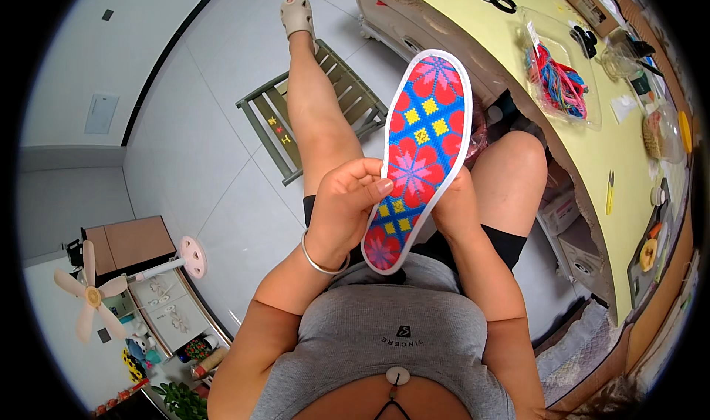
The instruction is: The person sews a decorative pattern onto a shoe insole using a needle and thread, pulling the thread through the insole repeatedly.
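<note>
An embroidered insole (414,170) is held up over my lap, with its patterned face toward me. White edging surrounds red and pink flowers and yellow diamonds on blue. My left hand (342,204) pinches its left edge, thumb lying on the patterned face. Along the right edge, my right hand (454,207) grips it from behind; most of those fingers are hidden by the insole. The toe end points up and away, and the heel end hangs near my waist. No needle or thread is visible on the insole.
On my right stands a pale yellow table (592,157). It bears a clear tray (592,116) with colourful thread bundles (560,87), a small yellow-handled cutter (610,193) and black hair ties (503,3). My leg rests over a slatted folding stool (342,87). A fan (92,296) is at lower left.
</note>
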`<action>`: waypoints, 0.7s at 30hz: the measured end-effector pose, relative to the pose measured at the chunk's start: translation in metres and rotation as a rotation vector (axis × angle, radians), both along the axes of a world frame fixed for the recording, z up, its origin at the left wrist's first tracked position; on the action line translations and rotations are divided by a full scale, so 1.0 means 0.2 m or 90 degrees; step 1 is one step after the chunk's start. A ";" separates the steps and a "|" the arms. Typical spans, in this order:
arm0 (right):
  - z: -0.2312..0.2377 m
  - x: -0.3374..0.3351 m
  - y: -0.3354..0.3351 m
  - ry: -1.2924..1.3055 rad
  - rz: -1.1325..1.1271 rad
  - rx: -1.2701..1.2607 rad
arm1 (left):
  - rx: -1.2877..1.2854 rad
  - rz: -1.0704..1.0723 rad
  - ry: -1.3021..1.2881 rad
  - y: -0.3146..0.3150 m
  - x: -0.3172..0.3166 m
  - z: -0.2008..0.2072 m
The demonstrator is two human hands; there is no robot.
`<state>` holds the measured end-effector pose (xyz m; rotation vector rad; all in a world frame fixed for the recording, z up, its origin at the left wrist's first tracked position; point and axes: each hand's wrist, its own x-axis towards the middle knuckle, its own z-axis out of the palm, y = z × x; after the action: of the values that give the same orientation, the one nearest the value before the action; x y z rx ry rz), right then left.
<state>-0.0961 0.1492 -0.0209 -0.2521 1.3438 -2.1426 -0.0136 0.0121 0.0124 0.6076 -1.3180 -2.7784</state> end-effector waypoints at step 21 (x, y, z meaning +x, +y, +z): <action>0.16 0.01 -0.02 0.707 -0.186 0.204 | 0.464 -0.055 0.054 -0.03 -0.03 -0.09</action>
<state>-0.0949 0.1449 0.0102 -1.3097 2.4020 -1.9743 -0.0186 0.0060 -0.0056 0.4233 -0.2821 -3.2740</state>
